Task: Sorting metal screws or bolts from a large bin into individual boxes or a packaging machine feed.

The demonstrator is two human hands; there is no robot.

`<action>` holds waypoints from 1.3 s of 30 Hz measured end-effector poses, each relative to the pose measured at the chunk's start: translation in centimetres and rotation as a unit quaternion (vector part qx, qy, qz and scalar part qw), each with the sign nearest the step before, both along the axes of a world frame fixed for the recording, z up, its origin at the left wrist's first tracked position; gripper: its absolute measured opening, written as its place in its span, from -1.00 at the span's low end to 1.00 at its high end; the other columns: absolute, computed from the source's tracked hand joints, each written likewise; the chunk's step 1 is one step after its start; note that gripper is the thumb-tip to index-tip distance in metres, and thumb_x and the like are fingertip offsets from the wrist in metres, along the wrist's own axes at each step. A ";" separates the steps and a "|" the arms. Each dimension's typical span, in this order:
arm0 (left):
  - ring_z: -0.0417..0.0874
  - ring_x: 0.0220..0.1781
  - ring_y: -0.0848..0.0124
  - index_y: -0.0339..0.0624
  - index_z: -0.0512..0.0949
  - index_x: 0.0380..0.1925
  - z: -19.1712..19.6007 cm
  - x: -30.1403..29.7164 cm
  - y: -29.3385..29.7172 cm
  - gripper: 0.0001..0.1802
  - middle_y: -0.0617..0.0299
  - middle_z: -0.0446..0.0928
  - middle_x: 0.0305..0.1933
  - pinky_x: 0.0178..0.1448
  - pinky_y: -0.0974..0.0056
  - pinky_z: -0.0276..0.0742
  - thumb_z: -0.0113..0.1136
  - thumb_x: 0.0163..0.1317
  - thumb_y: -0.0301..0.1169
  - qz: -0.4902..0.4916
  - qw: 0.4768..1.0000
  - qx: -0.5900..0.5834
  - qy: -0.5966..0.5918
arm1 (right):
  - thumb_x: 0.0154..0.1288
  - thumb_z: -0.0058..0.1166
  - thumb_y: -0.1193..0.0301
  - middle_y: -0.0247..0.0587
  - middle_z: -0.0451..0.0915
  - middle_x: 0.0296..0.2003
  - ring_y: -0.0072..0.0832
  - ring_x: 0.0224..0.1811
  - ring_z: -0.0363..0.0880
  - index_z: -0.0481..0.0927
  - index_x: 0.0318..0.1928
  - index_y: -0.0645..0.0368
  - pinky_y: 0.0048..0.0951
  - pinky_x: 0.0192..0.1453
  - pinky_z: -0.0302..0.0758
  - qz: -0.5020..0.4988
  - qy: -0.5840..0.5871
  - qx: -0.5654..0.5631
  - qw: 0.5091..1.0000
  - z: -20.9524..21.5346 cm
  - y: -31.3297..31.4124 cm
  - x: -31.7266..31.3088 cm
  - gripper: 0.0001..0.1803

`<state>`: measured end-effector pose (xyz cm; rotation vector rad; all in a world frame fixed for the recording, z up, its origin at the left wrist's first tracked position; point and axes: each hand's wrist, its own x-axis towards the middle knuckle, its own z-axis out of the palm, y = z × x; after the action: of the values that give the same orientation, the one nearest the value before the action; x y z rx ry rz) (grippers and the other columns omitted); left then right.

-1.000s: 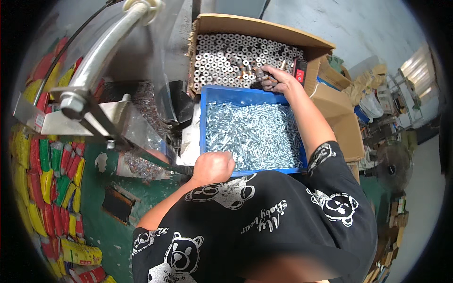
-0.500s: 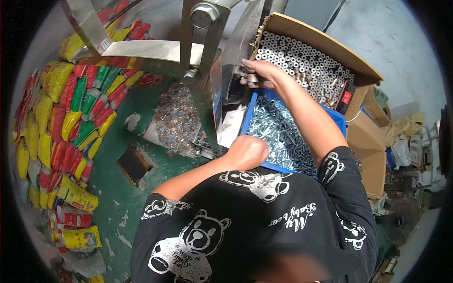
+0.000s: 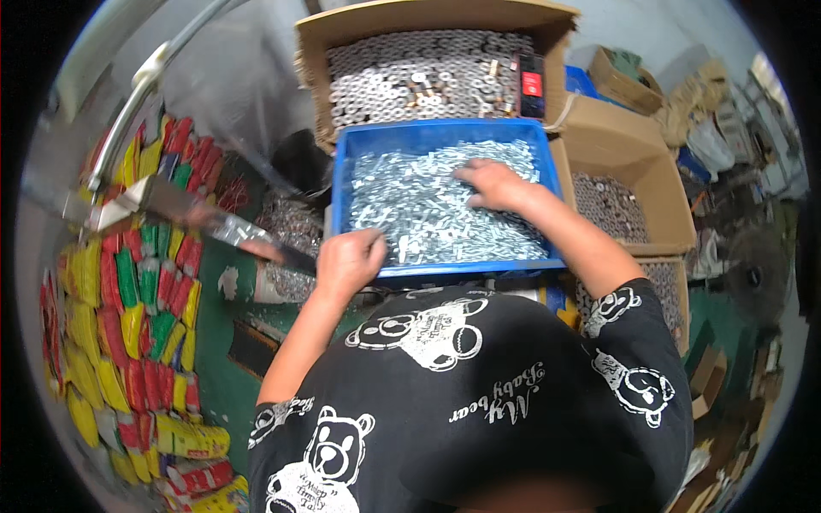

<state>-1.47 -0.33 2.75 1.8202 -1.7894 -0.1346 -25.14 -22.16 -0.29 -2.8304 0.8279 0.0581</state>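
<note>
A blue tray (image 3: 440,126) in front of me holds a heap of small silvery metal pins or screws (image 3: 419,201). My right hand (image 3: 496,185) reaches over the right part of the heap, its fingers stretched and touching the metal pieces. At the tray's front left corner is my left hand (image 3: 346,259), its fingers curled and its thumb toward the rim. What it holds, if anything, is hidden. Behind the tray stands a cardboard box (image 3: 436,17) filled with rows of short, ring-ended metal cylinders (image 3: 385,81); a few coppery ones lie on top.
More open cardboard boxes (image 3: 629,124) of similar cylinders stand at the right. To the left, a metal machine arm (image 3: 128,205) juts near my left forearm. Stacked red, yellow and green bags (image 3: 128,342) line the left side. A black fan (image 3: 753,274) stands far right.
My right hand has gone from the box's left edge, where it held metal cylinders, into the tray. My left hand stays by the tray's front left corner. The view has turned right.
</note>
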 end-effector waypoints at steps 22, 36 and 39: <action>0.60 -0.44 -0.01 -0.13 0.63 -0.45 -0.7 -0.8 -0.3 -0.82 -0.01 0.55 -0.52 -0.36 0.03 0.51 0.17 0.15 -0.29 0.020 0.999 -0.003 -0.050 | 0.05 0.29 0.41 0.04 0.64 -0.39 -0.13 -0.36 0.65 0.68 -0.23 0.18 -0.21 -0.24 0.55 0.108 -0.178 0.049 0.977 -1.7 -3.6 -0.3 -0.77; 0.60 -0.49 0.00 -0.18 0.52 -0.63 -1.2 0.2 -0.2 -0.79 -0.01 0.56 -0.56 -0.37 -0.03 0.51 0.11 0.12 -0.33 -0.025 0.998 -0.041 -0.032 | 0.34 0.03 0.33 -0.01 0.63 -0.28 -0.22 -0.27 0.65 0.59 -0.09 0.27 -0.33 -0.30 0.53 -0.130 -0.189 0.306 0.924 -1.1 -4.3 5.9 -0.73; 0.60 -0.50 0.00 -0.18 0.51 -0.64 -1.9 1.0 0.2 -0.79 -0.01 0.55 -0.58 -0.37 -0.03 0.52 0.11 0.11 -0.35 -0.016 0.999 -0.051 0.002 | 0.19 0.01 0.37 0.07 0.63 -0.32 0.01 -0.21 0.62 0.60 -0.25 0.18 -0.03 -0.14 0.52 -0.011 0.087 -0.049 0.995 -1.4 -2.4 9.2 -0.80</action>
<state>-0.47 -0.17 0.80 1.7191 -1.7885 -0.0577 -15.93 -24.57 -1.71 -2.9406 0.9206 0.2718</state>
